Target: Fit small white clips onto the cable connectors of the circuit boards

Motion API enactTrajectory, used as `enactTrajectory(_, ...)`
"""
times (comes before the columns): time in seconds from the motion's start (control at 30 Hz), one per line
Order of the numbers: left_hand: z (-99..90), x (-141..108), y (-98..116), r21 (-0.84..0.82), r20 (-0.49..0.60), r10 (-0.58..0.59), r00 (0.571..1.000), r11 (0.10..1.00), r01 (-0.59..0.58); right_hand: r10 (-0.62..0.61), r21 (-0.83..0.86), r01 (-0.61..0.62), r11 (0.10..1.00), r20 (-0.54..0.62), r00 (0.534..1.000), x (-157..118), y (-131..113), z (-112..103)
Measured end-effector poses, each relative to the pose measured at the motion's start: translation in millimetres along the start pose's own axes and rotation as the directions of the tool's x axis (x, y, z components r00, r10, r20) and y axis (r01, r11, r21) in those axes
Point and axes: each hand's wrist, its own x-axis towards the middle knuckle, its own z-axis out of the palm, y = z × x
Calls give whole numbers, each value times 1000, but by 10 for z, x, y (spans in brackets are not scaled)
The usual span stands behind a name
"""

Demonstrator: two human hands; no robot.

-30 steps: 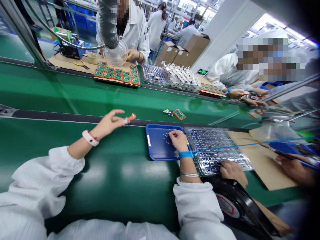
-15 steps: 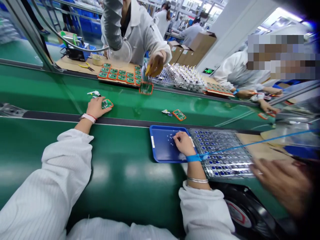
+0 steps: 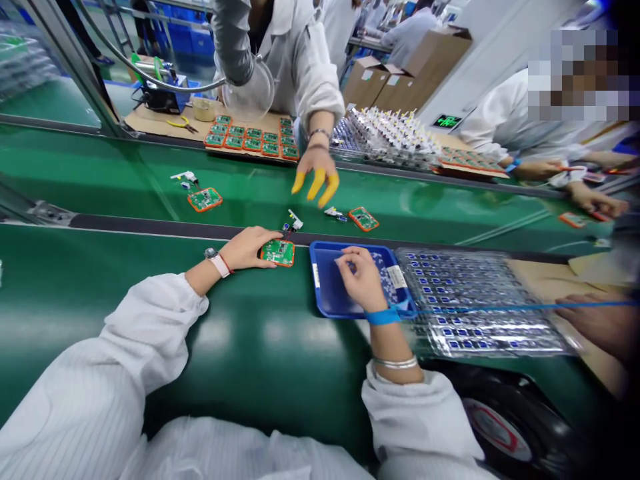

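Green conveyor bench (image 3: 150, 347) on an electronics assembly line, viewed from left to right. Up the belt from the left hand (image 3: 245, 248), an orange-framed circuit board (image 3: 205, 199) lies flat. The left hand's fingers and thumb rest against the left end of a second orange-framed circuit board (image 3: 277, 253), which lies flat on the belt; whether the hand is clenched on it cannot be told. Just beyond the fingertips lies a small white connector with fine wires (image 3: 294, 222). Above it, a co-worker's hand (image 3: 315, 167) in yellow finger cots hangs over the belt. To the right of the board, the right hand (image 3: 363, 279) rests in a blue plastic tray (image 3: 325, 300), beside small white parts (image 3: 377, 270); any pinch is hidden. Right of this hand lies a clear blister tray (image 3: 480, 313), with another worker's hand (image 3: 593, 320) at its far side.
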Motion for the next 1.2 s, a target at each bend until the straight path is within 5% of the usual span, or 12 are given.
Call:
enactTrajectory(0.13,29,-129,185,-12,0,3,1000,1000,-3,-48,203,29,979,92,995,-169,-531,280)
enactTrajectory(0.27,87,-449,465,-57,56,47,997,997,-44,-84,273,35,961,168,982,-367,-784,519)
enactTrajectory(0.4,146,-641,692,-121,4,-22,1000,992,22,-36,250,-14,968,194,980,-503,-793,622)
enactTrajectory(0.57,214,-554,753,-309,-111,-101,989,949,62,-9,241,-50,969,236,972,-585,-759,620)
enactTrajectory(0.97,226,-452,783,-400,-54,-236,970,895,196,10,236,-92,967,327,945,-535,-727,628)
enactTrajectory(1.2,228,-482,716,-399,-58,-200,978,903,161,-89,131,56,990,269,959,-499,-840,546)
